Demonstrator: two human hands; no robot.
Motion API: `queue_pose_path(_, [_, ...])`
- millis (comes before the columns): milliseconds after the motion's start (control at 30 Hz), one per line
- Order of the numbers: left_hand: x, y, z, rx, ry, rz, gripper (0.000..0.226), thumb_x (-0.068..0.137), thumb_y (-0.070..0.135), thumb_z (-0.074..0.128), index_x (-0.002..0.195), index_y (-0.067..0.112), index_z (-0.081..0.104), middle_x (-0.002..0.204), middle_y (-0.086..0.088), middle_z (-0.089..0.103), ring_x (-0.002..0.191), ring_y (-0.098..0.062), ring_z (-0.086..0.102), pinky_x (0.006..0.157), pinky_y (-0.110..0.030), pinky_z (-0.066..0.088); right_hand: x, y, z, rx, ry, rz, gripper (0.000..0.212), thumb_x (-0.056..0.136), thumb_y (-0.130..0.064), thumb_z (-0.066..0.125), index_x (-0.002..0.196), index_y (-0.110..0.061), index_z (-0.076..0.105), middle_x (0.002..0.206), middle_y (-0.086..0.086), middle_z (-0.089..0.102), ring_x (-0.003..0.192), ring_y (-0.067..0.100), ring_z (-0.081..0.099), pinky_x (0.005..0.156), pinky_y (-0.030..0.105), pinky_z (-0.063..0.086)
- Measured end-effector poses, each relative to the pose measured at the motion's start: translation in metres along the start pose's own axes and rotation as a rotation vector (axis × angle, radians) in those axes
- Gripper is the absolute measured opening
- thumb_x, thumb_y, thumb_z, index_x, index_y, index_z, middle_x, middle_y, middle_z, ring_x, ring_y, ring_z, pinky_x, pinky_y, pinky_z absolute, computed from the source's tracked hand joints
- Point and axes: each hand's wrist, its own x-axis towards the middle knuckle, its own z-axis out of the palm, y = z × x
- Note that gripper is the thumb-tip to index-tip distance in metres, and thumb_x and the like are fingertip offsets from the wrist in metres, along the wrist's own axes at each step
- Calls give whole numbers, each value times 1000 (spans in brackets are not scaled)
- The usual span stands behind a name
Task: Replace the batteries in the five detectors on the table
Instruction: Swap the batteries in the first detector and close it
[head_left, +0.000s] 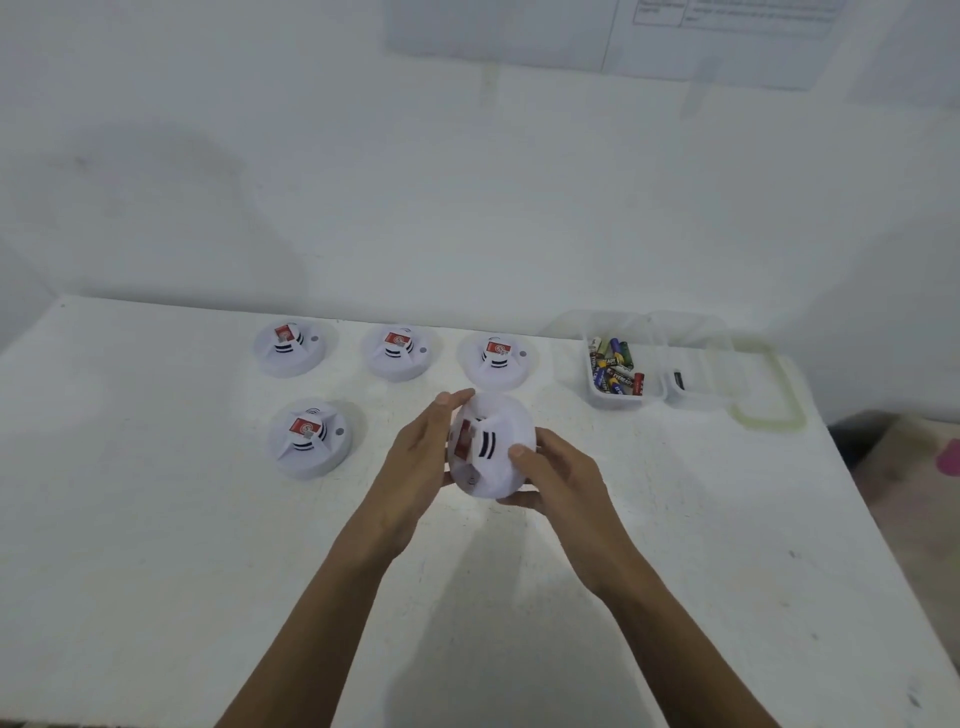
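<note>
Left hand (415, 460), right hand (558, 483) around tilted white red-labelled detector (506, 460)

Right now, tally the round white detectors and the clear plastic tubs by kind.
Round white plastic detectors: 5, four on the white table, the fifth detector gripped by left hand and right hand.
Clear plastic tubs: 2, one holding loose batteries.
Total: 7.

The only wording that can be read is the brand "EVEREADY" along several loose batteries (618, 375) in the clear tub (610, 403) (some show just "EADY"), while the red stickers (397, 340) on the detectors (396, 361) and the wall sheet (727, 31) are too blurred to read.
</note>
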Motion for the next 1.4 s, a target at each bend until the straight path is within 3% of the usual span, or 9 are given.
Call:
queue_pose_path(100, [-1,-5,-15,27,-40,30,30,100,28,39,126,26,52,124,4,56,114,-19,57,73,-20,56,1,1,-7,131,34,14,24,96,-21,50,117,-21,62,110,0,69,101,24,67,79,36,58])
queue_pose_path(233, [-2,-1,-22,15,-20,30,26,98,25,46,121,25,60,121,3,64,110,-17,63,82,-34,57,3,-1,-14,233,37,26,27,99,-17,46,122,-15,60,113,6,69,101,26,68,82,41,57])
queue_pose_path(567, [-5,5,-30,-124,-168,6,43,83,26,61,124,14,60,116,-8,68,108,-25,65,79,-40,57,5,-6,-24,405,-2,64,33,99,-14,43,130,-12,54,121,13,65,102,33,67,77,51,57])
queue_pose_path(767, [-4,6,-28,-132,-140,-15,49,75,29,65,121,14,61,110,-7,71,102,-24,67,73,-37,58,2,-11,-24,378,-37,22,31,96,-18,45,124,-19,57,115,5,69,100,29,68,77,49,57])
queue_pose_path(1067, [-4,4,-29,-53,-116,29,27,88,16,61,114,16,65,106,-4,72,99,-21,69,72,-35,58,4,-6,-21,328,-29,10,31,96,-21,46,124,-24,57,117,0,68,103,27,67,75,44,58])
queue_pose_path(1200, [-3,2,-30,-54,-106,24,26,88,15,61,115,16,65,106,-8,71,99,-23,68,72,-35,58,5,-5,-19,308,-46,8,38,83,-32,52,120,-26,57,116,-4,68,103,24,68,75,41,58])
queue_pose_path(1400, [-2,0,-31,-47,-117,25,31,84,22,64,114,17,65,106,-6,71,99,-22,68,71,-33,58,6,-4,-20,308,-48,3,40,84,-31,51,123,-27,56,121,0,66,105,25,67,79,46,57])
